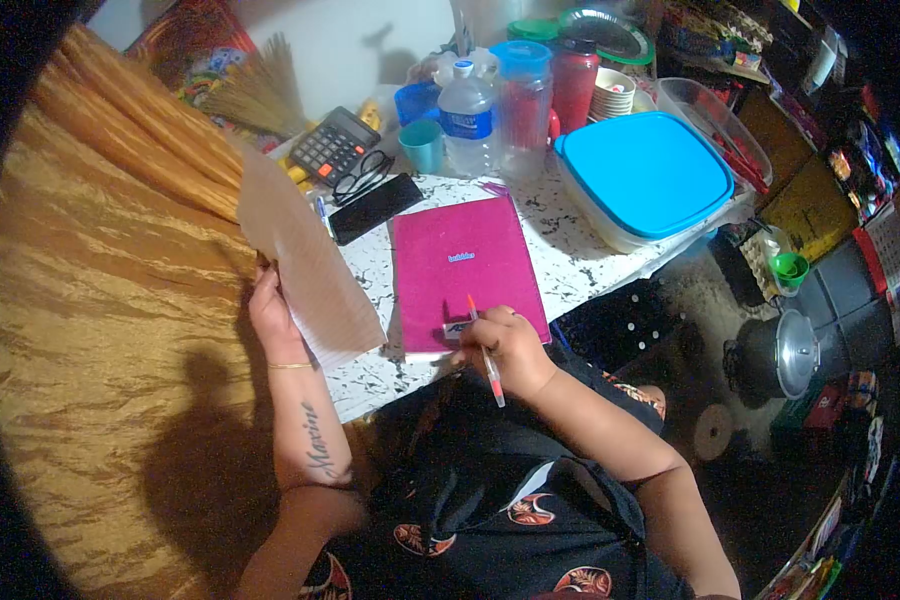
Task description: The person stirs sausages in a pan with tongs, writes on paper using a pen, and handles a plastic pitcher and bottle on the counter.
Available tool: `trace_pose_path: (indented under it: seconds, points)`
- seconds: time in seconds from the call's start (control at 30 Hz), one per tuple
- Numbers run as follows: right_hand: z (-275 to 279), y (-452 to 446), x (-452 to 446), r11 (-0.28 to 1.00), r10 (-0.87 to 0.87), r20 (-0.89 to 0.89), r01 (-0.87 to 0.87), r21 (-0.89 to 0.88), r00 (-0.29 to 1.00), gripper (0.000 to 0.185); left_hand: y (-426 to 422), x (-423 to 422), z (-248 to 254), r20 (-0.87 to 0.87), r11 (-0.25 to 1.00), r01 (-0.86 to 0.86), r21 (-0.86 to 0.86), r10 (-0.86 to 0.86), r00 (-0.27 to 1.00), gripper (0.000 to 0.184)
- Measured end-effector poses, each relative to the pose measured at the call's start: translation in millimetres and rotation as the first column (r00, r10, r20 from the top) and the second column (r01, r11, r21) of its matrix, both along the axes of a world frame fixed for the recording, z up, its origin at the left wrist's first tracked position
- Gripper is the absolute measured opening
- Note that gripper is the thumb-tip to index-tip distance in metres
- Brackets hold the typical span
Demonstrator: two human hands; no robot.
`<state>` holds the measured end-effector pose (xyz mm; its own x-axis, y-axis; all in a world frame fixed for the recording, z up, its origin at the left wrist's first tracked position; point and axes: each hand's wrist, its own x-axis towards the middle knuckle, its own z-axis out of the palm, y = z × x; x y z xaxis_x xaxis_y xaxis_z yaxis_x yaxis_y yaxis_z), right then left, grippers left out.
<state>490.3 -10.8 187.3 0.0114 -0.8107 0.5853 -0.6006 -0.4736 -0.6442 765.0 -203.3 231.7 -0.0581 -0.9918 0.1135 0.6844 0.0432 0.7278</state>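
Note:
My left hand (273, 305) grips the left edge of a brown, faintly lined sheet of paper (305, 265), held up at a slant beside the table's left edge. Over the lower edge of a magenta notebook (462, 255), my right hand (505, 345) is closed on a pen with an orange tip and a clear barrel (493, 380). The notebook lies closed on the white, black-speckled table (365, 385). A small pale label shows next to my right fingers, partly covered by them.
Behind the notebook are a black phone (376, 209), glasses (363, 180), a calculator (334, 147), a teal cup (422, 146) and a water bottle (467, 120). A blue-lidded container (645, 172) sits at the right. A gold curtain (110, 300) hangs at the left.

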Motion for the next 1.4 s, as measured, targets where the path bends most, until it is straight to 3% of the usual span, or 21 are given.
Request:
trace_pose_path:
  seconds: [0.1,0.2,0.4,0.53,0.63,0.7,0.77,0.87,0.9,0.93,1.07,1.23,1.4]
  points:
    - [0.4,-3.0,-3.0,0.999,0.053,-0.058,-0.052,0.006,0.997,0.031,0.5,12.5,-4.8,0.064,0.997,0.025,0.071,-0.03,0.998,0.033]
    - [4.0,-2.1,-7.4,1.0,0.015,-0.189,-0.018,-0.012,0.982,0.033,1.1,23.2,-8.4,-0.112,0.971,0.225,0.083,-0.215,0.97,0.031]
    - [4.5,-2.5,-11.3,1.0,0.017,-0.174,-0.013,0.022,0.985,0.034,9.4,11.4,-6.0,-0.091,0.983,0.111,0.144,-0.098,0.991,0.035]
    - [7.4,-3.4,-13.5,1.0,0.022,-0.165,-0.023,-0.004,0.986,0.029,6.3,14.0,-13.4,-0.028,0.975,0.218,0.041,-0.217,0.976,0.037]
    - [-1.4,-2.4,-13.0,0.998,-0.037,-0.128,0.032,-0.045,0.991,0.029,6.7,13.6,-16.1,-0.162,0.948,0.317,0.001,-0.313,0.936,0.038]
    - [0.4,0.6,-13.3,0.983,-0.137,0.015,0.138,-0.123,0.99,0.023,5.6,13.6,-18.6,-0.22,0.936,0.352,-0.018,-0.348,0.912,0.039]
    - [9.4,5.1,-10.6,0.925,-0.319,0.115,0.336,-0.178,0.941,0.023,11.0,9.2,-15.7,-0.041,0.945,0.328,0.006,-0.327,0.944,0.039]
    - [25.3,12.6,-12.4,0.829,-0.467,0.322,0.535,-0.166,0.824,0.008,24.9,-16.9,-4.0,0.197,0.986,0.164,-0.011,-0.158,0.967,0.038]
    - [22.2,13.6,-12.6,0.825,-0.461,0.437,0.555,-0.11,0.772,0.008,26.4,-23.5,-2.2,0.267,0.995,0.09,-0.034,-0.078,0.96,0.037]
    - [19.2,13.8,-14.3,0.82,-0.47,0.472,0.567,-0.081,0.746,0.009,18.7,-18.4,-15.0,0.256,0.98,0.197,0.007,-0.192,0.947,0.035]
    - [5.7,12.9,-22.1,0.775,-0.439,0.621,0.624,-0.104,0.649,0.013,28.8,-38.7,-18.5,0.4,0.983,0.174,0.063,-0.185,0.898,0.034]
    - [-6.1,20.2,-33.6,0.751,-0.485,0.613,0.656,-0.075,0.624,0.013,38.4,-64.1,-29.5,0.556,0.992,0.123,0.033,-0.121,0.823,0.039]
    - [-13.0,24.9,-37.6,0.82,-0.422,0.551,0.563,-0.106,0.719,0.029,47.9,-82.8,-19.0,0.591,0.995,0.097,0.022,-0.091,0.802,0.042]
